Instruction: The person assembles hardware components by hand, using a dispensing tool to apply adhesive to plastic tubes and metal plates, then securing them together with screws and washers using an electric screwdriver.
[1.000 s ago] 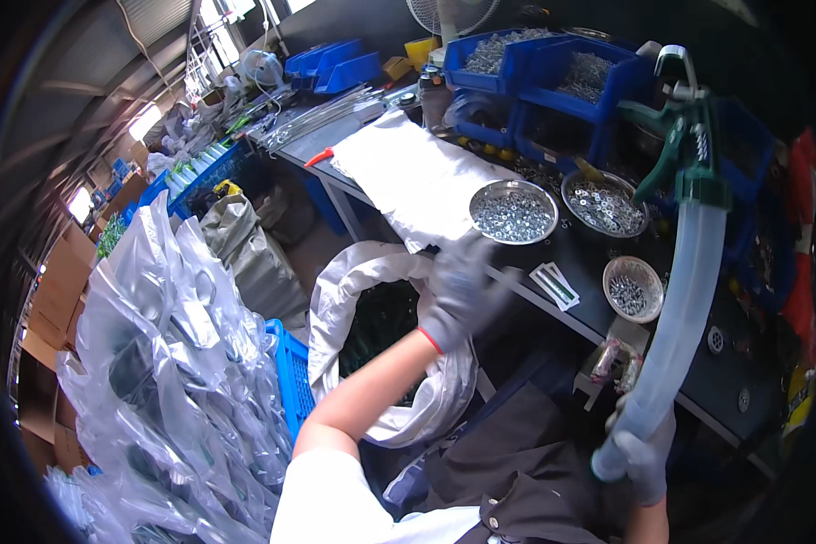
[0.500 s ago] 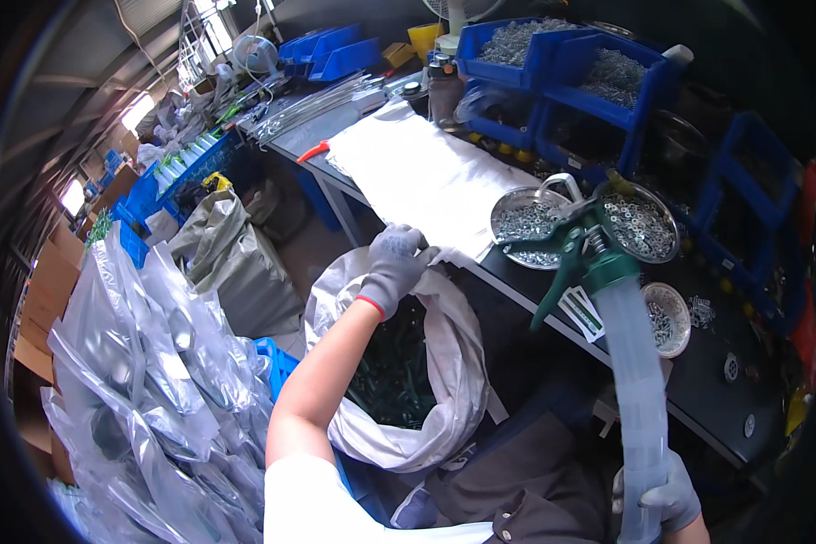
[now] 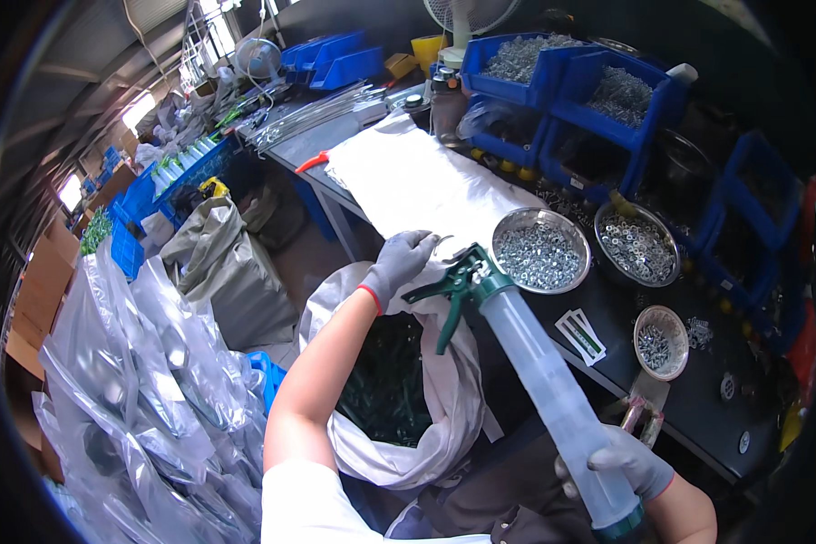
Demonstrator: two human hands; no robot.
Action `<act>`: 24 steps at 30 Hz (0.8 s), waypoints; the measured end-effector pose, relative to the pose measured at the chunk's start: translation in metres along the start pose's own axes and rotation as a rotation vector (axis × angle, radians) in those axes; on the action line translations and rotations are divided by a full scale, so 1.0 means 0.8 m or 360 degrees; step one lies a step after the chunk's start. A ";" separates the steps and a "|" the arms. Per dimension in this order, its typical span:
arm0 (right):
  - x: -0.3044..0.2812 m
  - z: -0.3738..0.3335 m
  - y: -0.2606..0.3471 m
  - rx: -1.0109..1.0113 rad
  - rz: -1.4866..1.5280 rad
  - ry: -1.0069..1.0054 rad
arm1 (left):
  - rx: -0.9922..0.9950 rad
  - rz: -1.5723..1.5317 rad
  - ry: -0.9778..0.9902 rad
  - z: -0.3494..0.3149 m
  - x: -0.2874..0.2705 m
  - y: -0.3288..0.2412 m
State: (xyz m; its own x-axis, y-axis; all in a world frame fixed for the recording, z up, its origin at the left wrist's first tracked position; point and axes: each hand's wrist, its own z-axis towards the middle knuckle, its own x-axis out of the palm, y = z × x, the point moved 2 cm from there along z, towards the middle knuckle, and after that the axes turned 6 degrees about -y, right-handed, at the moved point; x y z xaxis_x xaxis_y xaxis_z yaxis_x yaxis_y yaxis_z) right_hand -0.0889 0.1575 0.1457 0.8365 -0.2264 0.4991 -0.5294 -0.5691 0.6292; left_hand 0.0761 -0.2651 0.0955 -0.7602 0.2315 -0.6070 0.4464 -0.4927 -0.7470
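A caulking gun (image 3: 553, 390) with a long translucent barrel and green ends slants over my lap. My right hand (image 3: 621, 462), in a grey glove, is wrapped round the barrel near its lower end. The green handle and trigger (image 3: 458, 295) point up and left. My left hand (image 3: 401, 263), gloved in grey with a red cuff, has its fingers closed at the metal rod hook behind the handle. Below that hand stands a white woven sack (image 3: 458, 381) with its rim rolled down; dark green pieces (image 3: 385, 390) inside are hard to make out.
Metal bowls of nuts (image 3: 539, 251) and washers (image 3: 639, 245) stand on the dark bench, with a smaller bowl (image 3: 659, 343) and paper labels (image 3: 580, 335) nearby. Blue bins (image 3: 607, 91) rise behind. White cloth (image 3: 426, 172) covers the bench's left part. Plastic-wrapped goods (image 3: 145, 390) lie left.
The caulking gun has swung left and tilted, bringing its handle end to my left hand. My right hand has risen with the barrel. My left hand has shifted slightly.
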 end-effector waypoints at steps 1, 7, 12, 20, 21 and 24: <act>0.001 0.010 0.001 0.0056 0.0100 0.0066 | 0.0011 -0.0002 0.0001 0.000 -0.001 -0.007; -0.002 0.027 0.011 0.0228 0.0674 0.0419 | 0.0389 0.0319 -0.0625 0.017 -0.015 -0.076; 0.006 0.042 0.043 0.0245 0.0903 0.0765 | 0.0754 0.0889 -0.0718 0.027 -0.035 -0.087; -0.033 0.008 0.041 -0.0267 0.1102 0.0880 | 0.1306 0.0690 -0.0924 -0.001 -0.097 -0.107; -0.034 0.004 0.040 -0.0283 0.1098 0.0883 | 0.1321 0.0686 -0.0929 -0.007 -0.098 -0.112; -0.025 -0.017 0.033 -0.0550 0.1061 0.0897 | 0.1451 0.0548 -0.0915 -0.031 -0.078 -0.146</act>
State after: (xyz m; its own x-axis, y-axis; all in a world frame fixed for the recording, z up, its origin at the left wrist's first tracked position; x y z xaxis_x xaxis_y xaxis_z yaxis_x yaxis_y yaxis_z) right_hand -0.1220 0.1580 0.1606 0.2015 0.0465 0.9784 -0.9630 -0.1732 0.2066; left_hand 0.0831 -0.2009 0.2139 -0.8726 -0.3391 -0.3515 0.3421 -0.9380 0.0555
